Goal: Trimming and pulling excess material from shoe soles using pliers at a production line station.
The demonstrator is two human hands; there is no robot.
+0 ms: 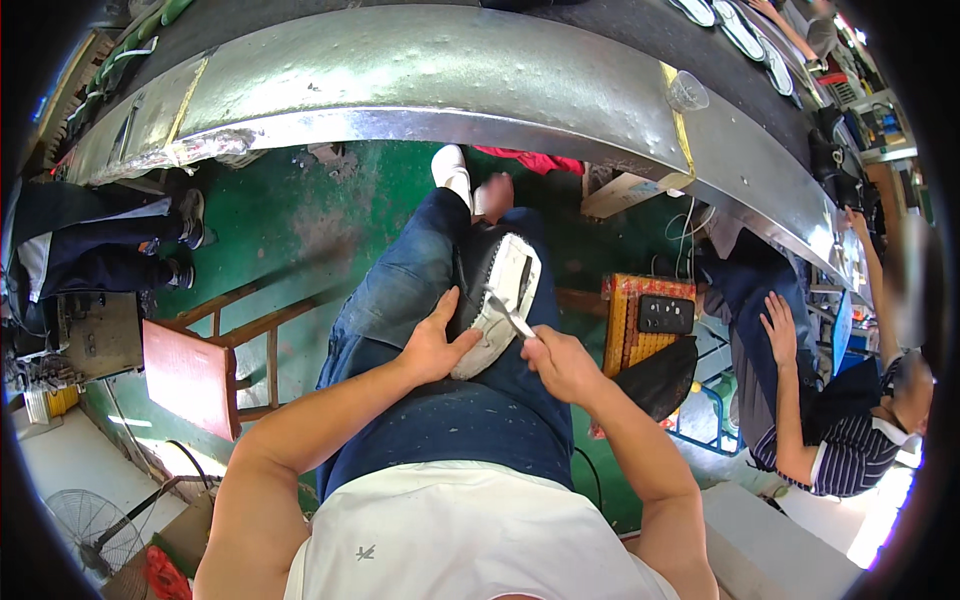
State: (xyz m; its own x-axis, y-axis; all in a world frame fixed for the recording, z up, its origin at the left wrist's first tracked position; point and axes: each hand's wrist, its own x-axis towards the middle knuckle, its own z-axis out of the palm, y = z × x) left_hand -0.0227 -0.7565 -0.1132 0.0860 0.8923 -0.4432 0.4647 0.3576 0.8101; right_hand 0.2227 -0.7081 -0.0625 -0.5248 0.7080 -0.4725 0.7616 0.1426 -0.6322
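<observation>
A shoe [508, 275] lies across my lap with its pale underside up and its dark upper showing along the edge. My left hand [437, 345] grips its near left side, thumb and fingers spread along the edge. In my right hand [563, 365] is a short metal hand tool [513, 317], its fist closed round the handle. The tool's head end is over the middle of the underside; whether it touches cannot be told, nor the tool's exact kind.
Beyond my knees runs a long metal-edged workbench [420, 75]; white shoe parts [738, 30] lie at its far right. A stool [190, 375] stands left. At right, a wooden-beaded seat [640, 330] bears a black case [665, 314], near a seated person [850, 440].
</observation>
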